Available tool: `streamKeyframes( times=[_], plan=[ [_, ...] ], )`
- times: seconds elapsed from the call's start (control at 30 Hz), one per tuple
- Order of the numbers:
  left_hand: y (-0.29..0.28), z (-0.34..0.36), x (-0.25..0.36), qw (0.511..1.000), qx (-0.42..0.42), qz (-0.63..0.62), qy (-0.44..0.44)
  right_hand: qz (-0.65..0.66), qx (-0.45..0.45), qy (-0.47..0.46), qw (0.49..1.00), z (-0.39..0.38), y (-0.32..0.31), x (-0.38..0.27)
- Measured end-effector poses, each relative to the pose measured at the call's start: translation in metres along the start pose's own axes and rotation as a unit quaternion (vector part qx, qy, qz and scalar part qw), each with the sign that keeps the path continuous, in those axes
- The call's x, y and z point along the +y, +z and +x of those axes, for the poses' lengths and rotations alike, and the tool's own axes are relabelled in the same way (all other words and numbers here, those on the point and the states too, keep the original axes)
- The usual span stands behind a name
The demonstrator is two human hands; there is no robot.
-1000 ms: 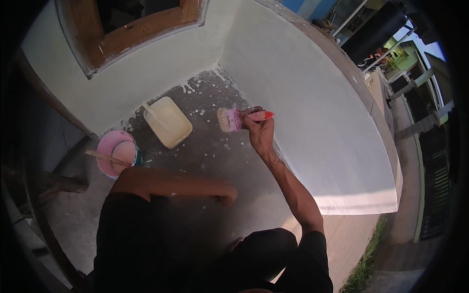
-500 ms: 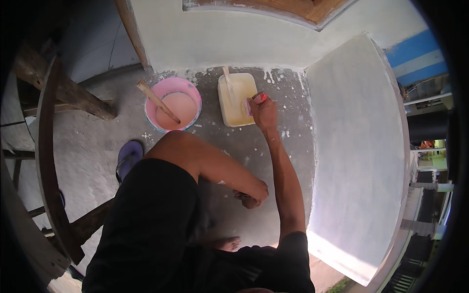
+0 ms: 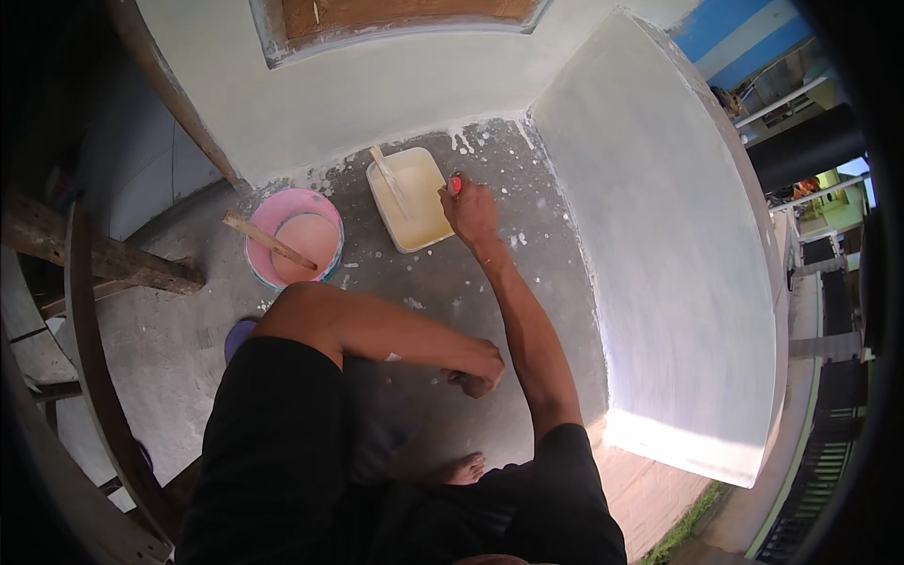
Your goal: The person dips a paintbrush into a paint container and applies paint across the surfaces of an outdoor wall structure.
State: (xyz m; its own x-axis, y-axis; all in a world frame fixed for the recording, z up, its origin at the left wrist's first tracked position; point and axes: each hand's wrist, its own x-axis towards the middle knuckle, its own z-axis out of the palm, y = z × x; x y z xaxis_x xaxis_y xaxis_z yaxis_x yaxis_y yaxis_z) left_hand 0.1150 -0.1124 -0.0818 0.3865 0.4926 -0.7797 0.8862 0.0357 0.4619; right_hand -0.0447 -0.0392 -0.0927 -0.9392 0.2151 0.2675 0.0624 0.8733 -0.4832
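My right hand (image 3: 476,212) grips a paintbrush by its red-and-pink handle (image 3: 456,185) at the right edge of a shallow cream plastic tray (image 3: 422,245) of pale paint; the bristles are hidden behind my fingers. A pale stick (image 3: 386,169) leans in that tray. To its left stands a pink bucket (image 3: 268,212) of pale pink paint, with a wooden stick (image 3: 259,235) across it. My left hand (image 3: 478,372) hangs low, near my bare foot (image 3: 466,468), its fingers curled; whatever they hold, if anything, is too dark to make out.
A low pale wall (image 3: 678,264) bounds the paint-spattered floor (image 3: 537,273) on the right, below a wall with a wooden-framed opening (image 3: 405,14). Dark timber posts and rails (image 3: 113,254) stand at the left. A purple sandal (image 3: 237,334) lies partly behind my leg.
My right hand has carried the brush from beside the right wall leftward to the cream tray, its bristles now hidden. The camera's view has turned, bringing more of the left side in.
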Motion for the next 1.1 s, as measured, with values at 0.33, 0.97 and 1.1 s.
streamKeyframes(
  times=[0.33, 0.97, 1.1],
  plan=[
    [-0.007, -0.005, 0.01, 0.997, -0.064, 0.041, 0.009, 0.026, 0.025, -0.048, 0.998, -0.015, -0.026, -0.041],
    [0.014, 0.006, -0.028, 0.993, -0.024, 0.113, 0.028, 0.537, 0.104, 0.211, 0.81, -0.137, -0.191, 0.098],
    [0.002, 0.001, -0.031, 0.994, 0.093, 0.048, -0.032, 0.561, 0.326, 0.279, 0.708, -0.239, -0.232, 0.138]
  ],
)
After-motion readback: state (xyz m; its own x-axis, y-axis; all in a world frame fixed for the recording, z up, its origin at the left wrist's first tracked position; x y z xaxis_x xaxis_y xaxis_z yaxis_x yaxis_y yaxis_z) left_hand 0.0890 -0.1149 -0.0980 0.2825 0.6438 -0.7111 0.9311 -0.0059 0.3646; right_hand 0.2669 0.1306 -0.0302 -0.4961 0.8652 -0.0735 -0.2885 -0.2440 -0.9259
